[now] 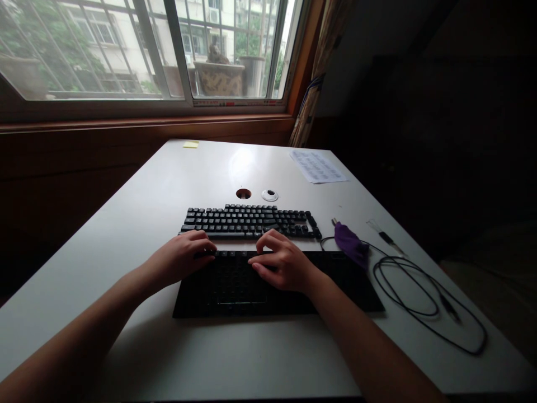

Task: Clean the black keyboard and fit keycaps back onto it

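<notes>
A black keyboard base (235,285) lies on the white desk, most of its keycaps off and a few standing along its far row. At the far left of that row, my left hand (184,254) curls over the edge, its thumb and fingers closed around the corner. My right hand (283,260) is above the middle of the far row. Its thumb and index finger come together just right of the standing keycaps; whatever is between the fingertips is hidden. Behind the base, loose black keycaps (235,219) are laid out in keyboard order.
Right of the base lie a purple cloth (350,243), a coiled black cable (419,305) and a small tool (388,240) with a black handle. Printed paper (319,167) and a yellow sticky note (191,144) lie at the back. A round hole (243,193) opens in the desk beside its cover (269,195).
</notes>
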